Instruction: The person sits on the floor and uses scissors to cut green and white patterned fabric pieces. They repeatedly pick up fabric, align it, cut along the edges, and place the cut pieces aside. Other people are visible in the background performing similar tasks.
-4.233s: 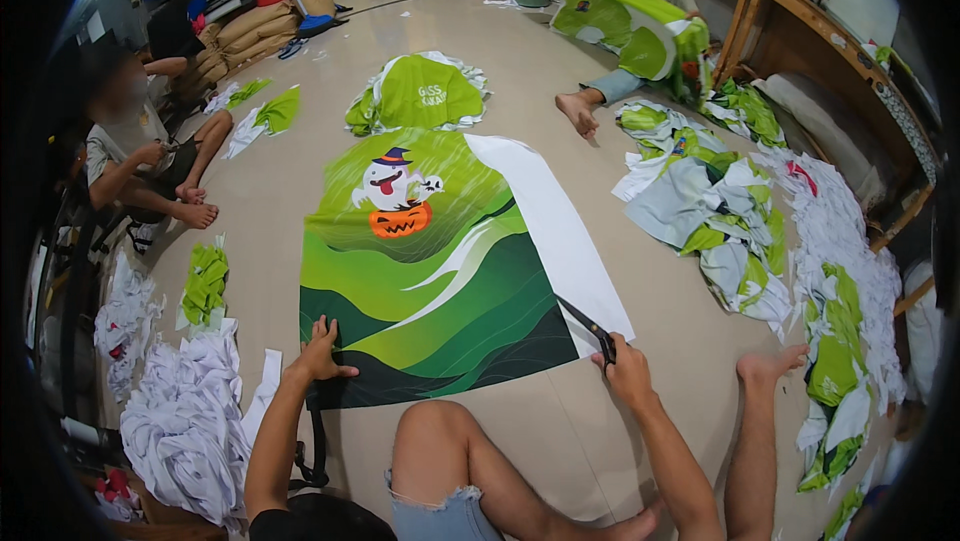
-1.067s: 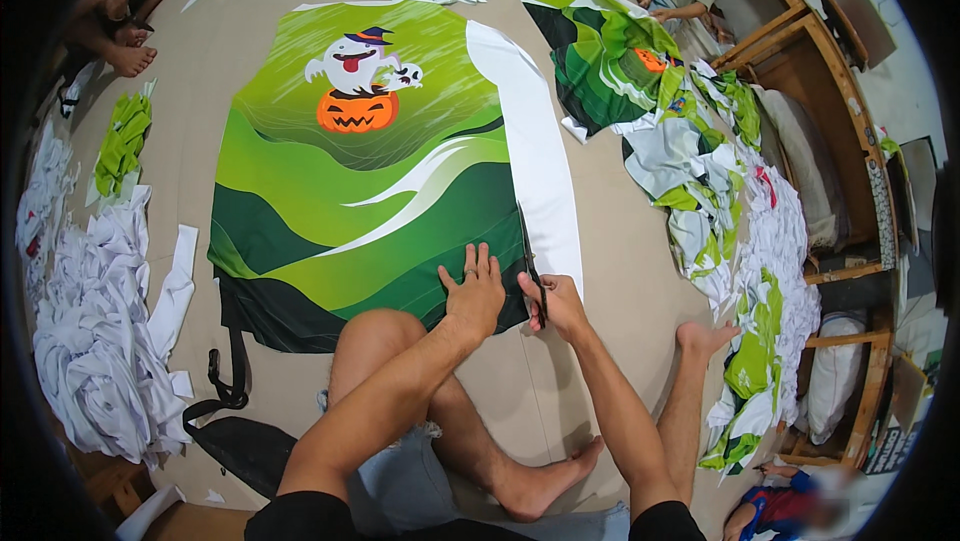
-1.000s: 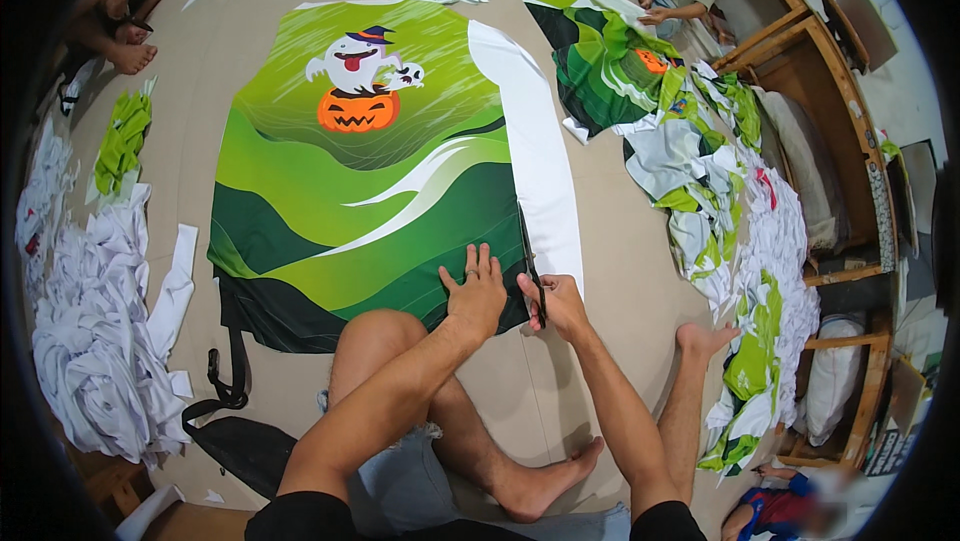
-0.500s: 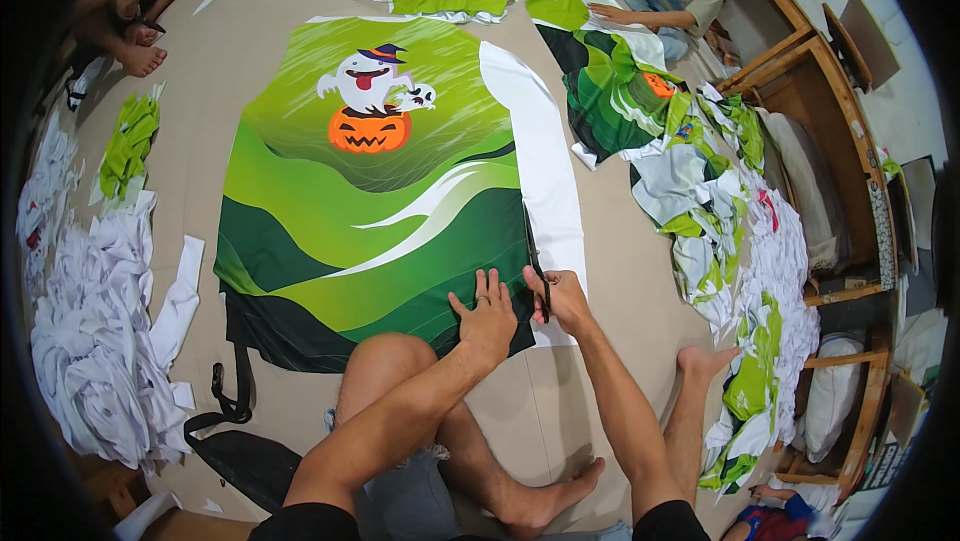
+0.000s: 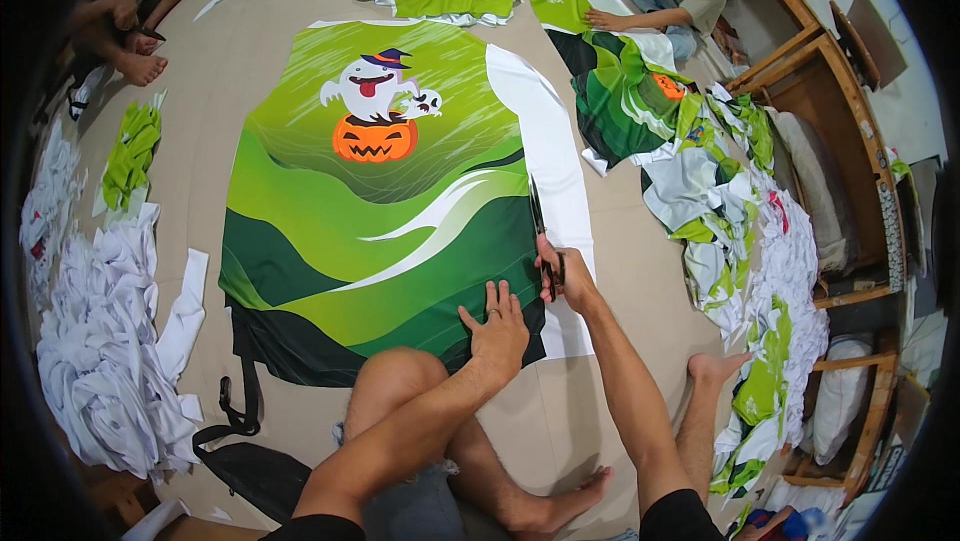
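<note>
A green printed fabric panel (image 5: 300,166) lies flat before me, with a ghost and an orange pumpkin near its far end. White margin cloth (image 5: 560,166) runs along its right side. My right hand (image 5: 572,281) grips black-handled scissors (image 5: 537,209), their blades pointing away from me along the seam between print and white margin. Fingers spread, my left hand (image 5: 498,333) presses flat on the dark green lower right part of the panel, just left of the scissors. Whether the blades are apart is hard to make out.
White scraps (image 5: 105,341) are heaped at left beside a green bundle (image 5: 132,156). More cut pieces (image 5: 700,191) pile up at right, before wooden shelving (image 5: 860,121). A black bag (image 5: 255,476) lies near my knee. A co-worker (image 5: 690,1) handles green cloth at the far right; another person sits far left.
My right hand has moved the scissors forward along the panel's right edge, and more of the blades shows. My left hand stays pressed on the fabric. The whole view has shifted slightly.
</note>
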`<state>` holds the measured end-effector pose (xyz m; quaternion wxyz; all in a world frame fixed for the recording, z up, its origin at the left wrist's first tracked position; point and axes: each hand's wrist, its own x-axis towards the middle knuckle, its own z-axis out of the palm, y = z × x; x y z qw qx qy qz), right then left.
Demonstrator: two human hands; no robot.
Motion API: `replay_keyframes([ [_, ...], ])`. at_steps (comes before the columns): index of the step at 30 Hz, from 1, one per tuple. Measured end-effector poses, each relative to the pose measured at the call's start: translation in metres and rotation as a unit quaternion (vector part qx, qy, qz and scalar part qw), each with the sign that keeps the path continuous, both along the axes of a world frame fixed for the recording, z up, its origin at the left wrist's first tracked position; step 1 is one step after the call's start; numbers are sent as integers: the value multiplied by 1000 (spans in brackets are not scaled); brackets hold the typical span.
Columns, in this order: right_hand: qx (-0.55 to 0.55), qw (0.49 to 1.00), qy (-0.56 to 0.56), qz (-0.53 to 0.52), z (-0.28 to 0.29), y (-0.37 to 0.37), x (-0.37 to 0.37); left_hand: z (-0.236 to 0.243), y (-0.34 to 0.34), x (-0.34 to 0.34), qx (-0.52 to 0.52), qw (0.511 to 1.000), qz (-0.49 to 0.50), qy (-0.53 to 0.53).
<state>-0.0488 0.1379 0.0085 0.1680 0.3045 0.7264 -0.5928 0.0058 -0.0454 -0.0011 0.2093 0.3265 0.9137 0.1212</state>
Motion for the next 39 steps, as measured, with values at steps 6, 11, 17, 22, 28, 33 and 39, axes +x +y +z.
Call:
replay_keyframes([
  [6, -16, 1000, -3, -9, -2, 5, -27, 4, 3, -1, -36, 999, -9, -21],
  [11, 19, 1000, -1, -5, -6, 3, -35, 11, 1, -3, -38, 999, -20, -29],
  [17, -22, 999, 0, -34, -2, 10, -62, 3, 0, 1, -19, 1000, -23, 2],
  [22, 69, 997, 36, 23, -10, 13, -77, -3, 2, 2, 4, 1000, -17, 14],
  [28, -61, 997, 12, -36, 0, 21, -97, -3, 1, 1, 2, 1000, -11, 23],
  [33, 38, 999, 30, -2, -8, 25, -118, 10, 4, 1, -40, 999, -19, 0],
  [39, -34, 999, 24, -19, -11, 28, -130, -6, 2, 4, -9, 999, -18, 37],
])
